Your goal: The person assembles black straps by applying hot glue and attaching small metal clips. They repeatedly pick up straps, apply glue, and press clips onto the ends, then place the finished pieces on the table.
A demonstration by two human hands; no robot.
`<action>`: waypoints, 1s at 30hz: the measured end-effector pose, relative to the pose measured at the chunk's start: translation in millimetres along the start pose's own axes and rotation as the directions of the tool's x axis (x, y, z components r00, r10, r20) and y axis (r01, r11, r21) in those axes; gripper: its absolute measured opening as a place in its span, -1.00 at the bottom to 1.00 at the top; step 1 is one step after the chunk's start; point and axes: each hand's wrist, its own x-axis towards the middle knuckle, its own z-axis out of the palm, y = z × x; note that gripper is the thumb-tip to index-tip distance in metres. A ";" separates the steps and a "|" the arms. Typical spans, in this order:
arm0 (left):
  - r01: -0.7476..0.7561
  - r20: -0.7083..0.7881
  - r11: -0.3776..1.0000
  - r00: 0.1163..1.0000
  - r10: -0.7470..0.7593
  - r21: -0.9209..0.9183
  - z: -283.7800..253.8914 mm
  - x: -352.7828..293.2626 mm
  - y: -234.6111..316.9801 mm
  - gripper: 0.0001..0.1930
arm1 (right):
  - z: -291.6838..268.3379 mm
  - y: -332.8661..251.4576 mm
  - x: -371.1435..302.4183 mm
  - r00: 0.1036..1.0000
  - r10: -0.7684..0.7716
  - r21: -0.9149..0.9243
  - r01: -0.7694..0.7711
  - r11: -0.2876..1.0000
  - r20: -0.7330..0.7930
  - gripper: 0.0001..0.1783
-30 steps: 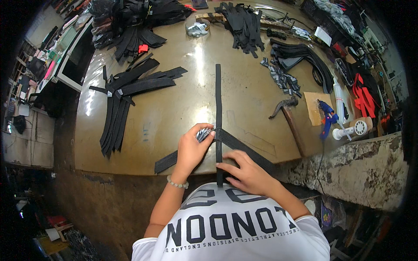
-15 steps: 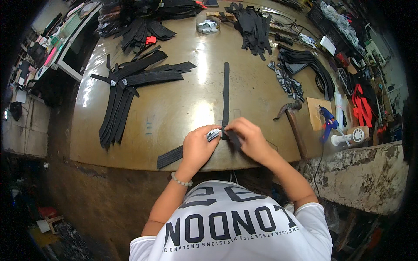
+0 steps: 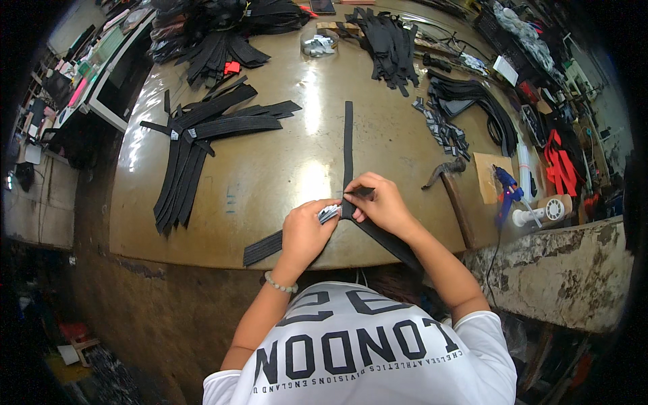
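Observation:
Near the front edge of the table, a narrow black strap lies pointing away from me. Wider black webbing shows on both sides of my hands, one piece at lower left and another running beneath my right forearm. My left hand is closed around a small bundle of white labels, its fingertips at the spot where the straps meet. Pinched between the fingers of my right hand is a short black strap end, just beside the left fingertips. The fingers partly cover the join.
Fanned black straps lie at left, with more black bundles at the back. A clear tub holds white pieces. To the right are scattered small labels, a hammer, a blue glue gun and a white spool.
My right hand has shifted slightly up and turned, now showing the pinched strap end. Webbing now stretches out under my right forearm. The left hand has barely moved.

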 end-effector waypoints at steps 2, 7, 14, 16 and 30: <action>-0.022 -0.017 0.999 1.000 0.022 0.031 -0.5 -0.1 1.8 -0.80 | 0.3 1.0 0.1 1.000 -0.024 -0.006 0.024 1.000 -0.015 -0.91; -0.014 -0.019 0.986 1.000 0.017 0.165 1.0 -2.2 15.1 -0.73 | -6.6 -6.7 6.4 0.986 0.162 -0.149 -0.157 0.976 0.025 -0.87; -0.026 0.101 0.951 0.995 -0.005 0.309 0.6 -8.5 18.1 -0.67 | 5.4 4.6 -29.0 0.909 -0.414 -0.573 0.312 0.758 -0.052 -0.78; -0.056 0.061 0.982 0.997 0.046 0.183 -1.8 -7.6 10.0 -0.67 | 12.5 17.1 -47.0 0.869 -0.493 -0.539 0.435 0.721 0.042 -0.70; -0.089 -0.132 0.986 0.985 0.108 0.140 -15.2 -20.9 1.9 -0.71 | -54.2 42.4 -70.8 0.737 -0.484 -0.796 -0.120 0.594 -0.472 -0.63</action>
